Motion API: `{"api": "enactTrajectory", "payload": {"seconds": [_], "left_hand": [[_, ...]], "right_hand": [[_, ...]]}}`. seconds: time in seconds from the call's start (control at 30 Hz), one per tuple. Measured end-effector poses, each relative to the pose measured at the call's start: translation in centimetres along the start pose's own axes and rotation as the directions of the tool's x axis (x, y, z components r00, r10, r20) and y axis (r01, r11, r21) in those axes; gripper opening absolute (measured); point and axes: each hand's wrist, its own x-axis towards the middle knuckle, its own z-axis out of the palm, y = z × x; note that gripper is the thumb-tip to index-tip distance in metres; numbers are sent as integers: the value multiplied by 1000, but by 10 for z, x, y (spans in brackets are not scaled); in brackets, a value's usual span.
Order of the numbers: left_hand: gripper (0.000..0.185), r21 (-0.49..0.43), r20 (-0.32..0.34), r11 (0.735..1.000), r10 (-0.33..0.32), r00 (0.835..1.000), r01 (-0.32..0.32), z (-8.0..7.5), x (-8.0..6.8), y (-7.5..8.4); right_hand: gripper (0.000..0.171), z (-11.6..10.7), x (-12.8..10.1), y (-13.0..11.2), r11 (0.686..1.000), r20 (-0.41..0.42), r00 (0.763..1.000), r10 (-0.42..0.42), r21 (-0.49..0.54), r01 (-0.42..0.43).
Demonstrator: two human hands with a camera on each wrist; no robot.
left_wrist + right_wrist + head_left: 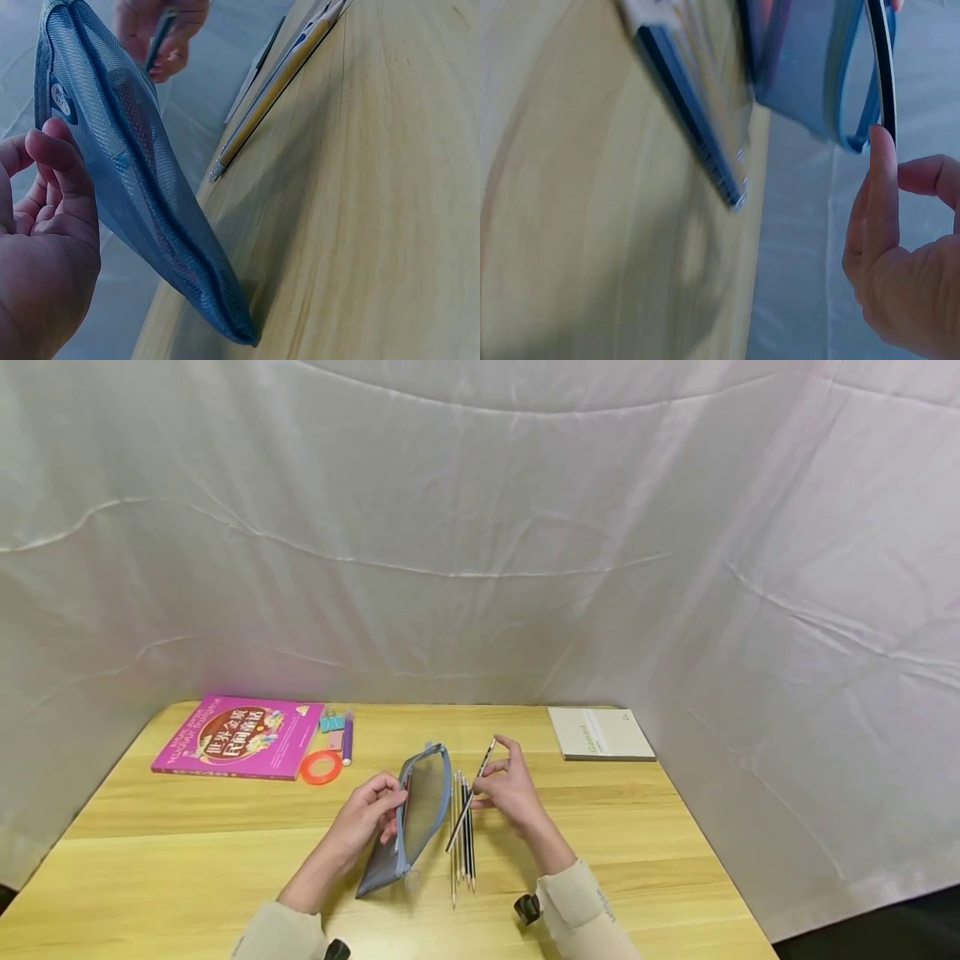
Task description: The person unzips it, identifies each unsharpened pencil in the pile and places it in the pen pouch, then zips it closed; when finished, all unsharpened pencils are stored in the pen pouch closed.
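Now, the pale wood worktop (187, 868) carries it all, the pink book (262, 727) set well off at the far left and the pale notebook (607, 733) at the far right, so the middle looks like working room. And centre stage, the blue mesh pouch (379, 862), leaning, its zipped mouth gaping toward the right! Something reddish shows at its rim; whether its low corner touches down, I can't tell.

Here's the left hand (363, 818), thumb and fingers pinching the near edge of that mouth, apparently to hold the sides apart. Across from it, the right hand (513, 793), wrist angled inward, raised above the pencil bunch, index finger reaching up, thumb and fingers pinching one pencil.

Below, the bunch of pencils (467, 852) lies just beside the pouch, points toward the person, roughly parallel, handy for picking singly, I'd judge. Off by the book, the orange tape ring (321, 779) and purple marker (348, 735) sit aside. And that single pencil (459, 823): slanted, lower end nearer the pouch and person, clear of the mouth.
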Motion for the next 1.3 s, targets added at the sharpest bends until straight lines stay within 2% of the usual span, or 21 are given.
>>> {"api": "enactTrajectory", "payload": {"seconds": [0.23,0.53,0.7,1.0,1.3], "left_hand": [[27,-8,5,1000,-7,1000,7,1,-1,-2],[21,-27,4,1000,-8,1000,8,5,-2,-5],[31,-30,29,1000,0,1000,0,6,-1,-7],[31,-26,41,1000,-1,999,2,6,-1,-7],[29,-28,36,999,-25,999,26,9,3,-7]], "right_hand": [[97,14,-3,-7,999,25,1000,-10,51,9],[98,28,-6,-1,999,31,999,-25,49,24],[100,30,-6,-1,999,12,1000,-20,42,20],[99,33,-5,-3,998,-30,999,-37,48,38],[97,48,-16,3,999,24,999,-24,33,23]]}}
